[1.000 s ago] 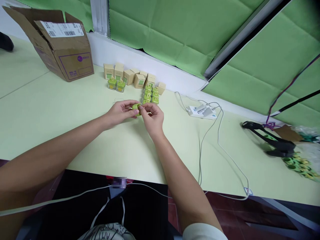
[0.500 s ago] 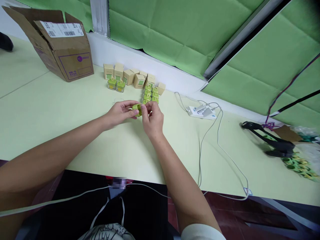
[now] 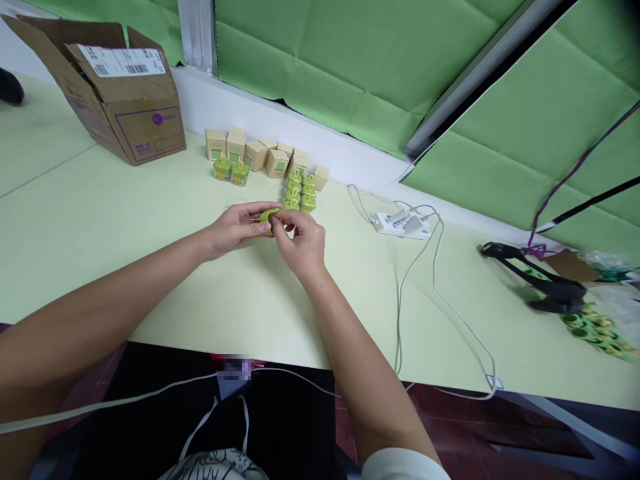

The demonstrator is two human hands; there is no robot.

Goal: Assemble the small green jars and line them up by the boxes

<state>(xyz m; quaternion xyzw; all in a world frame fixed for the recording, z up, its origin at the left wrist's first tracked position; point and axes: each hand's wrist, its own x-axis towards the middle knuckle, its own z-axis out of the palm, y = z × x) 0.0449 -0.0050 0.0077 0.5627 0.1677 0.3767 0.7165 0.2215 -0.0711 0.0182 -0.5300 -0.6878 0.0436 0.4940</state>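
Observation:
Over the table, my left hand is closed around a small olive-green lid, thumb in front and fingers behind. My right hand pinches at the lid's right side, its fingertips at the hollow underside; anything small between them is hidden. Just behind my left hand shows the rim of a clear container, mostly covered. Farther back stand two clear jars with green lids and loops on top. A cluster of similar green-lidded jars is behind my right hand, its near end partly hidden.
Several small kraft boxes line the wall. An open cardboard carton stands at the back left. To the right lie a power strip with trailing white cables, a black stand-like object and a pile of green pieces.
The green lid has turned in my left hand, so its hollow side shows less. My right fingers have moved left, closer over its opening.

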